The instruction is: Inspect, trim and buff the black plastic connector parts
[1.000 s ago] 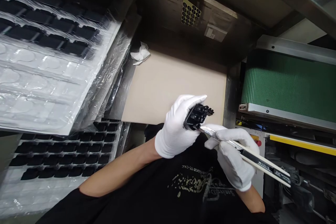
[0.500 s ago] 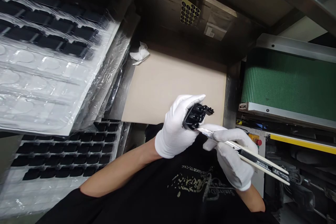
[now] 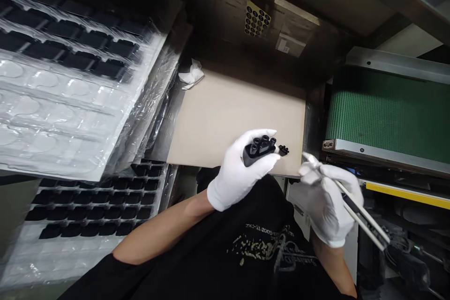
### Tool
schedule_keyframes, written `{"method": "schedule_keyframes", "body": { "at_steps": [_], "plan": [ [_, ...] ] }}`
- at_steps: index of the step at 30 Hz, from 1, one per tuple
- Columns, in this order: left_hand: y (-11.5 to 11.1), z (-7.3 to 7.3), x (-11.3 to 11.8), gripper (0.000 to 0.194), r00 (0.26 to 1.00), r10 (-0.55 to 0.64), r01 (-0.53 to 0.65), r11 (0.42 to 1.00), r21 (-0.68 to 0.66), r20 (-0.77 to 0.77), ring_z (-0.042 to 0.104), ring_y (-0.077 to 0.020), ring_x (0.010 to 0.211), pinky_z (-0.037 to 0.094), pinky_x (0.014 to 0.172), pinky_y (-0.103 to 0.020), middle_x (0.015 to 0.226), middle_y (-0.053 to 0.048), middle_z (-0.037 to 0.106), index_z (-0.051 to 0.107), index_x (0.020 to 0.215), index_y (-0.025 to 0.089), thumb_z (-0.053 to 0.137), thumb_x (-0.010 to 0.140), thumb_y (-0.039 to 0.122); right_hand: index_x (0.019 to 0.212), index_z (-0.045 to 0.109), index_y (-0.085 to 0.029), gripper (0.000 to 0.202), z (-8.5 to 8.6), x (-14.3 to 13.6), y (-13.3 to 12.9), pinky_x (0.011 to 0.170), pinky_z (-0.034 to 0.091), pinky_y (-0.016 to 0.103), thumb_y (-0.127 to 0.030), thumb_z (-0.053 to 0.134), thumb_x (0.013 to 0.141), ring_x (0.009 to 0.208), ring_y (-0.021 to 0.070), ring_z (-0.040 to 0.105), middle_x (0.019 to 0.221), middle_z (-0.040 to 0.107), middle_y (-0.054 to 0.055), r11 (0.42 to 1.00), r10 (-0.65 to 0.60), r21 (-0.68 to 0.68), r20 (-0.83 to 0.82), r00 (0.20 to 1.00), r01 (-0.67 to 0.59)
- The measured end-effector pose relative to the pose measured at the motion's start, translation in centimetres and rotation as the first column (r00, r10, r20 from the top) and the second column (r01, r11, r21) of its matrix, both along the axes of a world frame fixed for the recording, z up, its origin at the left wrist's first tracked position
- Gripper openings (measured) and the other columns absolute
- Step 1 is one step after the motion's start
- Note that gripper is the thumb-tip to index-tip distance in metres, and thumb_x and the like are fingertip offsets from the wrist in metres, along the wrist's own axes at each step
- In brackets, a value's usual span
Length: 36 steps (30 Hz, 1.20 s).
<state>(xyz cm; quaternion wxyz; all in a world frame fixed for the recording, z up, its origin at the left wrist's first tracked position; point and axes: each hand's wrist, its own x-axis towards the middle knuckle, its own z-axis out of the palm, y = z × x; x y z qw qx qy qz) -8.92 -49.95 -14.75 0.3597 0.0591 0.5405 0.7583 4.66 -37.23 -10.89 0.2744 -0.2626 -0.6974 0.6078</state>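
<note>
In a white glove, my left hand (image 3: 234,173) is closed around a black plastic part (image 3: 260,150) with several round hollow posts facing up. Just past its fingertips is a small black piece with prongs (image 3: 283,150), seemingly lying on the beige board (image 3: 239,108). My right hand (image 3: 328,197), also gloved, grips a metal-tipped tool with two long white handles (image 3: 363,220). The tool's tip is blurred and points up and left, apart from the black part. Its exact kind is unclear.
Plastic trays of black pieces (image 3: 73,61) are stacked at left, with another tray (image 3: 94,211) lower down. A crumpled white tissue (image 3: 192,75) sits at the board's far left corner. A green conveyor belt (image 3: 390,112) stands at right. Round stickers (image 3: 257,19) are on the back wall.
My right hand has drawn the tool away from the black part, to the right. My left hand has turned the part so that its posts point more upward.
</note>
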Motion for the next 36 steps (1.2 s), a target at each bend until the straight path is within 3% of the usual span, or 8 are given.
{"method": "schedule_keyframes", "body": {
  "at_steps": [2, 5, 9, 13, 19, 22, 27, 36],
  "plan": [
    [0.0, -0.1, -0.5, 0.035, 0.955, -0.120, 0.083, 0.986, 0.144, 0.271, 0.070, -0.0178, 0.069, 0.062, 0.071, -0.036, 0.089, -0.007, 0.074, 0.070, 0.118, 0.015, 0.076, 0.091, 0.037, 0.118, 0.076, -0.028, 0.022, -2.2, 1.5, 2.3, 0.096, 0.057, 0.048, -0.022, 0.068, 0.098, 0.092, 0.0231, 0.075, 0.100, 0.080, 0.002, 0.932, -0.119, 0.353, 0.093, 0.989, 0.079],
    [0.2, -0.4, -1.3, 0.044, 0.809, -0.258, 0.110, 0.949, 0.295, 0.528, 0.064, -0.0174, 0.062, 0.057, 0.061, -0.035, 0.085, -0.009, 0.071, 0.071, 0.110, 0.015, 0.065, 0.096, 0.056, 0.117, 0.077, -0.022, 0.025, -7.0, 3.7, 6.9, 0.096, 0.054, 0.044, -0.025, 0.059, 0.100, 0.101, 0.0265, 0.072, 0.108, 0.078, 0.008, 0.711, -0.178, 0.663, 0.491, 0.852, -0.234],
    [0.7, -0.4, -1.8, 0.054, 0.680, -0.326, 0.116, 0.932, 0.343, 0.657, 0.062, -0.0176, 0.063, 0.055, 0.060, -0.034, 0.094, -0.012, 0.071, 0.070, 0.107, 0.016, 0.053, 0.100, 0.067, 0.119, 0.077, -0.017, 0.036, -13.1, 5.4, 11.9, 0.088, 0.050, 0.039, -0.017, 0.050, 0.096, 0.103, 0.0300, 0.066, 0.111, 0.072, 0.017, 0.586, -0.250, 0.396, 0.918, 0.307, -0.707],
    [0.5, -0.4, -1.8, 0.056, 0.649, -0.332, 0.093, 0.928, 0.361, 0.685, 0.062, -0.0169, 0.065, 0.055, 0.063, -0.034, 0.099, -0.012, 0.072, 0.071, 0.106, 0.018, 0.051, 0.101, 0.069, 0.126, 0.074, -0.018, 0.039, -16.5, 5.9, 14.3, 0.090, 0.046, 0.039, -0.015, 0.049, 0.097, 0.108, 0.0309, 0.063, 0.117, 0.068, 0.017, 0.515, -0.266, 0.209, 0.961, 0.076, -0.831],
    [0.4, -0.5, -1.3, 0.053, 0.639, -0.249, -0.005, 0.945, 0.328, 0.728, 0.063, -0.0160, 0.068, 0.055, 0.060, -0.029, 0.094, -0.010, 0.070, 0.069, 0.107, 0.018, 0.056, 0.099, 0.069, 0.137, 0.069, -0.018, 0.048, -18.7, 6.7, 16.8, 0.097, 0.044, 0.038, -0.009, 0.050, 0.093, 0.118, 0.0283, 0.061, 0.137, 0.064, 0.016, 0.586, -0.235, 0.140, 0.972, -0.002, -0.798],
    [0.7, -0.7, -1.3, 0.045, 0.576, -0.216, -0.059, 0.951, 0.303, 0.788, 0.064, -0.0152, 0.067, 0.056, 0.061, -0.027, 0.088, -0.007, 0.070, 0.070, 0.109, 0.018, 0.059, 0.101, 0.061, 0.134, 0.070, -0.018, 0.045, -19.4, 7.0, 17.1, 0.100, 0.046, 0.038, -0.017, 0.053, 0.093, 0.121, 0.0278, 0.060, 0.144, 0.062, 0.013, 0.657, -0.224, 0.174, 0.974, 0.030, -0.733],
    [1.0, -1.5, -1.7, 0.033, 0.470, -0.082, -0.143, 0.976, 0.167, 0.879, 0.067, -0.0131, 0.067, 0.058, 0.064, -0.026, 0.088, -0.007, 0.073, 0.070, 0.093, 0.017, 0.055, 0.107, 0.044, 0.132, 0.069, -0.016, 0.044, -20.4, 7.2, 16.3, 0.097, 0.046, 0.040, -0.018, 0.051, 0.093, 0.120, 0.0297, 0.058, 0.141, 0.063, 0.015, 0.674, -0.269, 0.247, 0.960, 0.080, -0.696],
    [0.5, -1.1, -1.5, 0.026, 0.584, -0.042, -0.099, 0.988, 0.122, 0.811, 0.075, -0.0203, 0.091, 0.066, 0.075, -0.034, 0.105, -0.010, 0.076, 0.068, 0.092, 0.021, 0.057, 0.104, 0.041, 0.132, 0.067, -0.015, 0.044, -21.0, 7.9, 15.2, 0.094, 0.045, 0.039, -0.017, 0.049, 0.092, 0.119, 0.0305, 0.057, 0.141, 0.063, 0.015, 0.656, -0.306, 0.324, 0.940, 0.152, -0.681]
  ]
}}
